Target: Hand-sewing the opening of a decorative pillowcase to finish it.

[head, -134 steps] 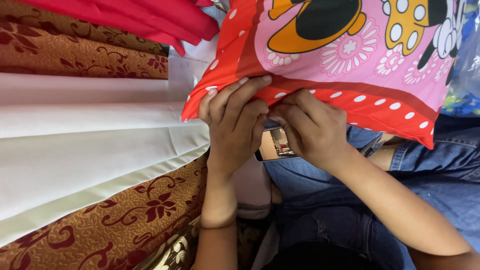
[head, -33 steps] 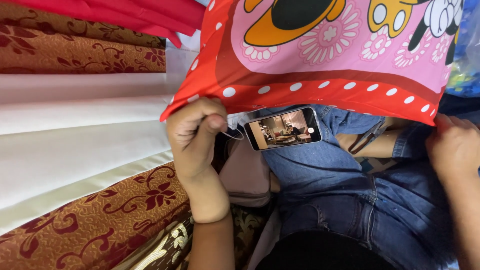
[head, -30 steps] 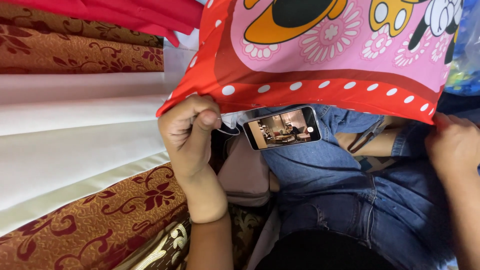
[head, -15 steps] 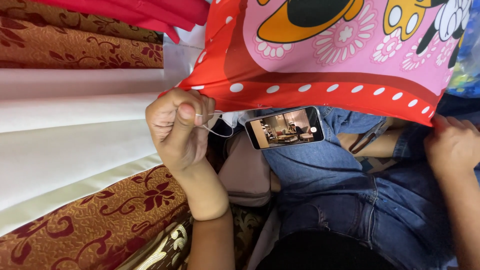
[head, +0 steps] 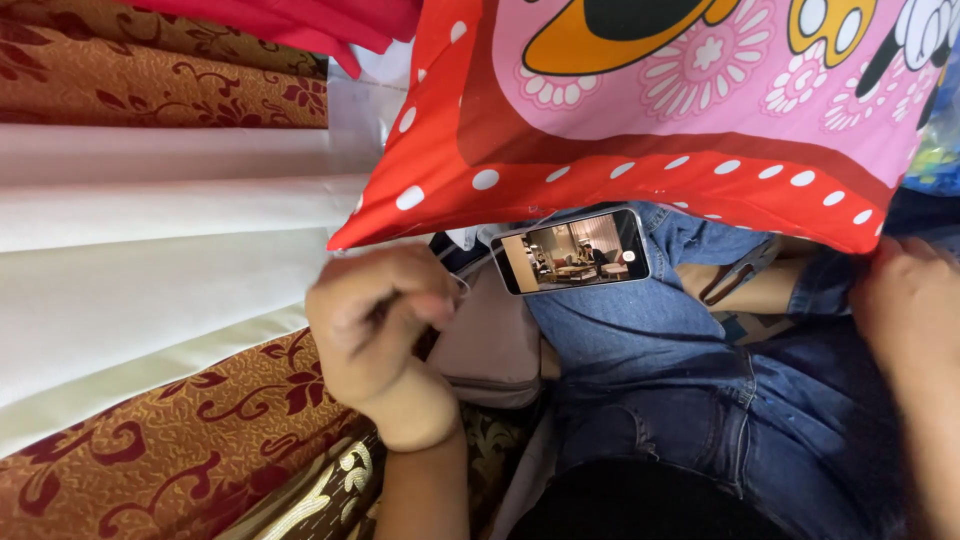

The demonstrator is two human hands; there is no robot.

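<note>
Red-bordered pink fabric cushion cover with white polka dots and cartoon print [head: 640, 110]: one item, spread across the top of the head view and hanging over my lap, its red dotted edge running from lower left to the right side.

My left hand [head: 375, 325] sits just below the cover's lower left corner, apart from the cloth. Its fingers are curled into a loose fist with thumb and forefinger pinched together; a thin pale thread [head: 455, 285] appears to run from the pinch, though it is too fine to confirm.

My right hand [head: 905, 300] is at the right edge, beside the cover's lower right corner. Whether it grips the cloth or merely rests against it, I cannot tell.

One smartphone with a lit screen [head: 572, 250] lies sideways on my blue denim jeans [head: 660, 400], partly tucked under the cover's edge. One beige pouch-like fabric item [head: 490, 345] rests between my left hand and the jeans.

To the left: stacked folded fabrics, counted as two gold-and-maroon floral pieces [head: 150, 90] [head: 180, 440], white and cream layers [head: 150, 250] between them, and red cloth [head: 290, 18] at the top.
</note>
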